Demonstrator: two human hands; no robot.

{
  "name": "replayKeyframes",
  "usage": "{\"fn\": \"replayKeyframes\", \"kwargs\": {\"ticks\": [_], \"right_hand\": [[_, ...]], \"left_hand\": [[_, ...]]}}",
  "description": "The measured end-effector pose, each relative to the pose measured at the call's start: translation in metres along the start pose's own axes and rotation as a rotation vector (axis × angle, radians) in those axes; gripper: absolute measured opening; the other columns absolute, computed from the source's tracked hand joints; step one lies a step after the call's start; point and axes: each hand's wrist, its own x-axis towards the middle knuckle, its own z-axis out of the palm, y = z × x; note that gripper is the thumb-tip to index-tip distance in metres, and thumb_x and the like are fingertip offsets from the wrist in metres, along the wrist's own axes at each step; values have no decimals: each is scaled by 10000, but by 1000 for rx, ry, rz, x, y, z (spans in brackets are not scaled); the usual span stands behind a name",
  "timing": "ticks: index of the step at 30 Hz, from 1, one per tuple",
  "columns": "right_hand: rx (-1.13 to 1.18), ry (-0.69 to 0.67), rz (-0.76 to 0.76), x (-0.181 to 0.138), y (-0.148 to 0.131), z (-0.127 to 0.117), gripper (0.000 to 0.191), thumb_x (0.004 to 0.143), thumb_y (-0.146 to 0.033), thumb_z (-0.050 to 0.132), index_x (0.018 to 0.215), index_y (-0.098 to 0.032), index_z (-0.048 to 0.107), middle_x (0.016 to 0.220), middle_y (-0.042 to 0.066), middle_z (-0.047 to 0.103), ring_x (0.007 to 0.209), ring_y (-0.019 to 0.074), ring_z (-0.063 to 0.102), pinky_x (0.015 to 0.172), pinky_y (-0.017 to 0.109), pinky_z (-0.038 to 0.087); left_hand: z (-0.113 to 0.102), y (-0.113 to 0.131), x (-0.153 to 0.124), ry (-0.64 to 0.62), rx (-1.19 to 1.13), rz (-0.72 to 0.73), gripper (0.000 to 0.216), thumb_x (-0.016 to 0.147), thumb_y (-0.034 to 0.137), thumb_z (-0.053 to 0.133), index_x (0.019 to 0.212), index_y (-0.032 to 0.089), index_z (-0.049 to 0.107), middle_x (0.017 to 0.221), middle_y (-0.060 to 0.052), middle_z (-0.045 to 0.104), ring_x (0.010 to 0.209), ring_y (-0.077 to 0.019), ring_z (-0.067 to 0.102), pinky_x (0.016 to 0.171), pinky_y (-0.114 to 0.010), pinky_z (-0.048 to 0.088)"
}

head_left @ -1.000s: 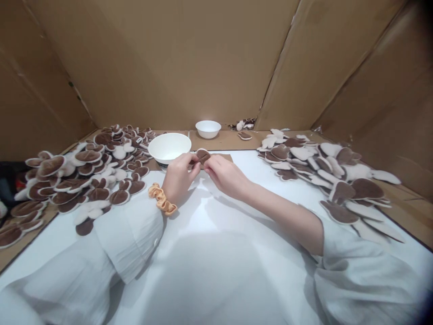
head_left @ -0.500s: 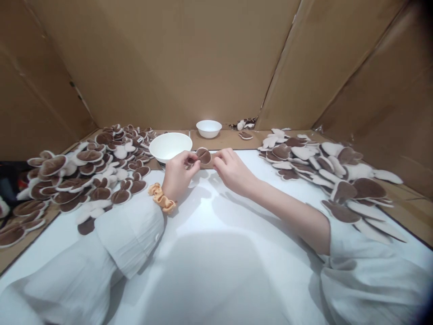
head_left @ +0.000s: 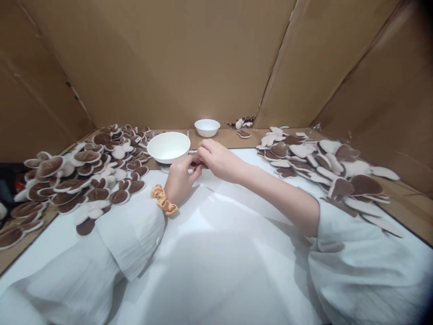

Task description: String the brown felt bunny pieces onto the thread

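Note:
My left hand point(head_left: 182, 179), with an orange scrunchie point(head_left: 163, 200) at its wrist, pinches a small brown plush piece point(head_left: 195, 165). Most of that piece is hidden behind fingers. My right hand point(head_left: 216, 159) meets it from the right, its fingers bent and pressed together over the piece. Whatever its fingertips grip is hidden from view. Both hands are held over the far part of the white tabletop point(head_left: 209, 253). Just left of the fingers stands a larger white bowl point(head_left: 168, 146).
A heap of brown-and-white plush pieces point(head_left: 88, 155) lies on the left, another pile of plush pieces point(head_left: 318, 168) on the right. Further back are a smaller white bowl point(head_left: 207, 128) and a single plush piece point(head_left: 243, 134). Cardboard walls point(head_left: 176, 63) enclose the back and sides.
My right hand has moved left until its fingers meet those of my left hand. The brown plush piece, plainly visible before, is now mostly covered. The view has shifted slightly.

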Motion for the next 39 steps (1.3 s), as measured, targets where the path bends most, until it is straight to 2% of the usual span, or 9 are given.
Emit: {"fn": "replayKeyframes", "kwargs": {"ticks": [4, 9, 13, 16, 20, 23, 26, 29, 39], "right_hand": [[234, -201, 117, 18, 12, -2, 39, 755, -108, 486, 788, -125, 473, 875, 73, 486, 611, 106, 421, 542, 228, 333], [555, -457, 230, 30, 35, -8, 142, 787, -112, 433, 669, -134, 509, 627, 9, 554, 544, 80, 469, 519, 194, 351], [1054, -693, 262, 31, 57, -1, 96, 747, -182, 552, 672, -122, 550, 574, -22, 548, 537, 60, 473, 525, 176, 371], [1452, -760, 307, 26, 62, 15, 213, 683, -295, 648, 722, -107, 557, 571, -27, 547, 506, 48, 476, 481, 161, 370], [1717, -607, 409, 16, 47, 36, 322, 570, -289, 726, 755, -105, 535, 586, -20, 564, 434, 58, 486, 403, 170, 378], [1763, -443, 440, 9, 33, 43, 283, 603, -280, 690, 749, -119, 509, 570, -16, 551, 445, 76, 499, 375, 173, 370], [1672, -253, 458, 1, 21, 42, 219, 663, -256, 635, 787, -136, 502, 621, -10, 545, 543, 89, 515, 422, 179, 391], [1553, -103, 470, -8, 10, 40, 158, 710, -262, 586, 750, -135, 501, 596, -24, 506, 520, 69, 455, 458, 189, 370], [1483, 106, 620, -26, -15, 37, 261, 757, -397, 531, 696, -152, 465, 610, -9, 511, 534, 84, 430, 541, 229, 350]], "left_hand": [[1, -1, -2, -10, -21, 55, 48, 736, 118, 523, 758, 149, 553, 727, -10, 592, 671, -122, 541, 647, -229, 421], [2, 0, -5, 2, -42, 126, 67, 745, 98, 519, 779, 150, 544, 764, -20, 589, 709, -122, 543, 670, -233, 432], [2, 2, -6, 46, -72, 193, 90, 762, 89, 509, 820, 150, 539, 845, -46, 586, 814, -132, 557, 737, -245, 449], [1, 5, -5, 100, -89, 229, 92, 766, 90, 515, 829, 152, 539, 877, -58, 582, 862, -138, 560, 768, -253, 457], [-2, 7, -6, 171, -83, 239, 89, 762, 96, 540, 831, 152, 539, 873, -57, 591, 843, -134, 565, 764, -248, 461], [-1, 4, -7, 224, -35, 202, 82, 769, 100, 542, 830, 154, 537, 872, -53, 603, 827, -127, 569, 763, -238, 458], [2, -1, -7, 229, 30, 165, 66, 785, 114, 524, 827, 164, 533, 876, -46, 610, 834, -128, 571, 783, -243, 449], [6, -4, -7, 209, 103, 166, 55, 797, 132, 506, 829, 170, 528, 858, -43, 605, 832, -137, 565, 780, -252, 447], [5, -7, -8, 133, 204, 186, 62, 814, 146, 461, 852, 166, 505, 859, -63, 571, 825, -163, 537, 760, -277, 439]]}}
